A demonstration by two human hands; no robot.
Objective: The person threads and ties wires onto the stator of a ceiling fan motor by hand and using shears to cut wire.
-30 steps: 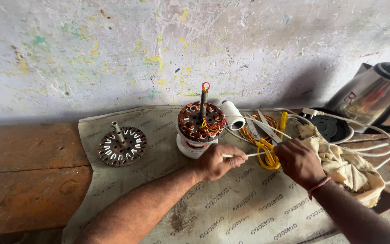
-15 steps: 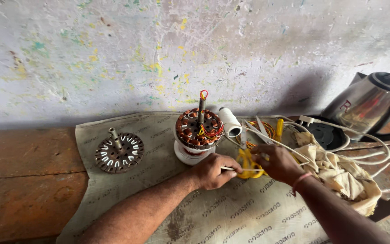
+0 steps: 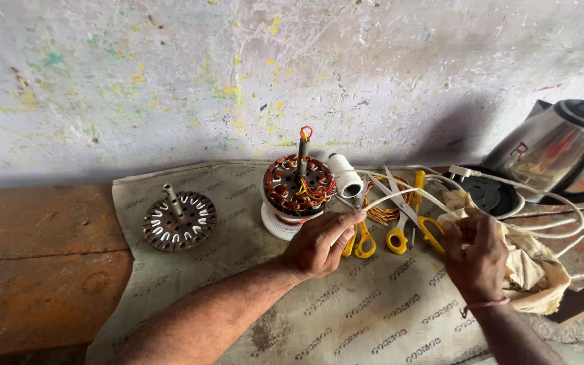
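Observation:
My left hand [image 3: 319,245] and my right hand [image 3: 476,257] each pinch one end of a thin white strip [image 3: 403,194], which arcs between them. Just beyond my left hand stands a wound motor stator [image 3: 297,186] with copper coils, red and yellow wires and an upright shaft, on a white base. A roll of white tape [image 3: 346,180] lies beside it. Yellow-handled scissors [image 3: 395,233] lie on the mat between my hands, with a bundle of yellow wire [image 3: 383,211] behind them.
A bare stator core [image 3: 179,220] with a shaft sits at the left of the woven sack mat [image 3: 346,311]. At the right are a steel electric kettle [image 3: 555,150], its black base, white cord [image 3: 562,203] and a crumpled cloth [image 3: 539,267]. A paint-flecked wall stands behind.
My hands came close together over the scissors, then my right hand moved right again, drawing the white strip out between them. The scissors now show.

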